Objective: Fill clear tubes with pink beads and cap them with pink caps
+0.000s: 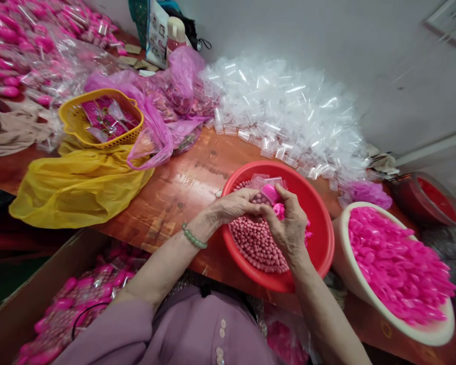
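Observation:
Over a red basin point(329, 246), both my hands are closed around one small piece. My left hand point(237, 207) grips a clear plastic tube point(258, 198) with pink balls inside. My right hand point(292, 223) pinches the bright pink plastic cap point(270, 192) at the tube's end, thumb on its far side. Whether the cap is fully seated cannot be told, as my fingers cover part of it. Below my hands lie many round pink balls point(256, 248) in the basin. Clear tubes point(261, 179) and bright pink pieces show behind and beside my fingers.
A cream tub point(344, 215) of bright pink plastic parts point(395, 268) stands at right. Clear tubes point(289, 111) are heaped along the wall. At left are a yellow basket point(74, 124), a yellow bag point(79, 187) and a pink bag point(155, 139). Filled pink pieces point(87, 299) lie in a box below.

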Available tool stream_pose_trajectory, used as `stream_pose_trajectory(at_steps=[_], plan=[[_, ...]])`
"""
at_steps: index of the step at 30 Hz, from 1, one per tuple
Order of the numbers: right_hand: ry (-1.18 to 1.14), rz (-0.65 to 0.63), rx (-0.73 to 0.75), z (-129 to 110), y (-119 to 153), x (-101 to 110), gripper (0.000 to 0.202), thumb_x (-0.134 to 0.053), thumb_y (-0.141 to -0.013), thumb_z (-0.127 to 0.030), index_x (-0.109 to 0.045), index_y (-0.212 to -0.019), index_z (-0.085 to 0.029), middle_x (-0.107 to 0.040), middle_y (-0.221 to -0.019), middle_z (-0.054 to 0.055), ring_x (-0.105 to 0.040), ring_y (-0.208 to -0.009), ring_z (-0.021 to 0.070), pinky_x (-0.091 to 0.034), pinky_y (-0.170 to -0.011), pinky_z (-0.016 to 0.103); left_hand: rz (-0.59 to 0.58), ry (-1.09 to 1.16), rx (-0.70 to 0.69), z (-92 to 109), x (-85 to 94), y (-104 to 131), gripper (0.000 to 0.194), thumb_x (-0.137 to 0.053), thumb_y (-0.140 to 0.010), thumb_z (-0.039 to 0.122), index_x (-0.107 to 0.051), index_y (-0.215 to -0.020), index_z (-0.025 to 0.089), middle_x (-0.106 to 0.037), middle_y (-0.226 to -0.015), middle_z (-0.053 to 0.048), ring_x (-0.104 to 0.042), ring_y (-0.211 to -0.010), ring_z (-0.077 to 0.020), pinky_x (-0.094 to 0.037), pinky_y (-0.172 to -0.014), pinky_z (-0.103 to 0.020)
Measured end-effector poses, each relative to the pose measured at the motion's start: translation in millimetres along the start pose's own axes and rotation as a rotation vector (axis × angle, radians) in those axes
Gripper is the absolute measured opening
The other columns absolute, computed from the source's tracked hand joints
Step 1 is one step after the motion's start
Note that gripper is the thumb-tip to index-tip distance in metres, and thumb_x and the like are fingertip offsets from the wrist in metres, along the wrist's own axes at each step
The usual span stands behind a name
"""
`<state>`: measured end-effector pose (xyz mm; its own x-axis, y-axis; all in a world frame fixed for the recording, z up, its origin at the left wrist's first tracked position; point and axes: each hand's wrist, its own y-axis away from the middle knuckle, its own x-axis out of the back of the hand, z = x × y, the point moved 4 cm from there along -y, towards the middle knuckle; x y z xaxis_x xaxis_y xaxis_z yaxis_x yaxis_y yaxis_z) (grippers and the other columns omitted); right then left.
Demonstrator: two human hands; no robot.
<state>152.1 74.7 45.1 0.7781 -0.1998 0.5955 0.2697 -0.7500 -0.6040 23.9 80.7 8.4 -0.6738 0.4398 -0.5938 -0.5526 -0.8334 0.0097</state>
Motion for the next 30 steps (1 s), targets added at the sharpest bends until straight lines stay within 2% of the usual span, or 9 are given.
stream_pose_trajectory(at_steps=[2, 4, 7, 14, 19, 21, 24, 26, 30], plan=[[0.142, -0.056, 0.172, -3.1, 2.4, -2.9, 0.069, -0.074, -0.078, -0.045, -0.049, -0.136, -0.018, -0.067, -0.121, 0.018, -0.066, -0.108, 0.0323, -0.057, -0.089, 0.05, 0.007, 0.017, 0.01, -0.6, 1.7, -0.2, 0.042, -0.087, -0.062, 0.04, -0.058, -0.073, 0.012, -0.054, -0.065, 0.003, -0.047, -0.058, -0.0065, -0.035, -0.058, -0.023], [0.256, -0.074, 0.256, -5.1, 3.7, -5.7, 0.078, -0.074, -0.076, -0.043, -0.041, -0.142, -0.016, -0.064, -0.123, 0.02, -0.065, -0.109, 0.0352, -0.056, -0.089, 0.054, -0.003, 0.043, 0.028, -1.3, 2.0, -0.6, 0.04, -0.086, -0.064, 0.039, -0.06, -0.074, 0.011, -0.059, -0.067, 0.0, -0.052, -0.061, -0.0082, -0.039, -0.062, -0.024], [0.384, -0.057, 0.292, -7.1, 3.2, -8.2, 0.076, -0.068, -0.078, -0.036, -0.036, -0.145, -0.018, -0.065, -0.118, 0.019, -0.066, -0.101, 0.0346, -0.056, -0.084, 0.053, -0.009, 0.083, 0.035, -1.3, 1.0, -0.7, 0.037, -0.086, -0.064, 0.035, -0.061, -0.075, 0.01, -0.062, -0.069, -0.001, -0.057, -0.067, -0.0094, -0.043, -0.069, -0.025], [0.447, 0.014, 0.407, -13.3, 3.1, -5.3, 0.076, -0.067, -0.077, -0.035, -0.036, -0.144, -0.019, -0.068, -0.105, 0.015, -0.067, -0.09, 0.0316, -0.054, -0.077, 0.047, -0.056, 0.13, 0.049, -0.4, -4.0, 1.7, 0.036, -0.088, -0.065, 0.035, -0.063, -0.076, 0.01, -0.063, -0.067, -0.001, -0.057, -0.065, -0.0087, -0.043, -0.068, -0.023], [0.41, 0.0, 0.388, -9.9, 5.7, -4.5, 0.075, -0.066, -0.076, -0.037, -0.038, -0.143, -0.019, -0.068, -0.103, 0.015, -0.067, -0.091, 0.0326, -0.052, -0.085, 0.05, -0.062, 0.181, 0.068, -3.8, -4.1, 3.9, 0.036, -0.089, -0.064, 0.032, -0.064, -0.077, 0.009, -0.063, -0.069, -0.001, -0.058, -0.066, -0.0084, -0.043, -0.066, -0.022], [0.409, -0.013, 0.372, -8.1, 6.3, -5.0, 0.075, -0.066, -0.076, -0.039, -0.038, -0.143, -0.02, -0.068, -0.108, 0.015, -0.067, -0.094, 0.0335, -0.052, -0.086, 0.051, -0.05, 0.182, 0.056, -4.6, -3.4, 2.9, 0.036, -0.087, -0.068, 0.036, -0.065, -0.077, 0.009, -0.064, -0.07, -0.003, -0.059, -0.066, -0.0089, -0.044, -0.066, -0.022], [0.401, -0.03, 0.396, -8.8, 6.2, -5.7, 0.076, -0.067, -0.078, -0.041, -0.036, -0.143, -0.02, -0.067, -0.113, 0.017, -0.067, -0.097, 0.0335, -0.054, -0.084, 0.051, 0.025, 0.191, 0.087, -5.8, -2.4, -2.0, 0.045, -0.07, -0.082, 0.054, -0.066, -0.074, 0.011, -0.065, -0.068, -0.006, -0.06, -0.063, -0.0127, -0.048, -0.065, -0.027], [0.402, -0.053, 0.434, -10.5, 6.1, -6.8, 0.074, -0.067, -0.079, -0.041, -0.036, -0.143, -0.019, -0.068, -0.111, 0.017, -0.067, -0.096, 0.0329, -0.055, -0.082, 0.05, 0.093, 0.218, 0.156, -8.1, -3.7, -6.4, 0.05, -0.059, -0.088, 0.059, -0.065, -0.073, 0.012, -0.064, -0.065, -0.007, -0.06, -0.059, -0.0147, -0.049, -0.061, -0.03], [0.425, -0.069, 0.473, -11.7, 6.7, -8.0, 0.068, -0.065, -0.081, -0.04, -0.041, -0.139, -0.014, -0.07, -0.101, 0.016, -0.068, -0.088, 0.0312, -0.054, -0.075, 0.046, 0.333, 0.244, 0.106, -12.8, -3.5, -14.3, 0.029, -0.052, -0.093, 0.035, -0.058, -0.073, 0.016, -0.058, -0.061, 0.0, -0.052, -0.051, -0.0088, -0.044, -0.054, -0.023]])
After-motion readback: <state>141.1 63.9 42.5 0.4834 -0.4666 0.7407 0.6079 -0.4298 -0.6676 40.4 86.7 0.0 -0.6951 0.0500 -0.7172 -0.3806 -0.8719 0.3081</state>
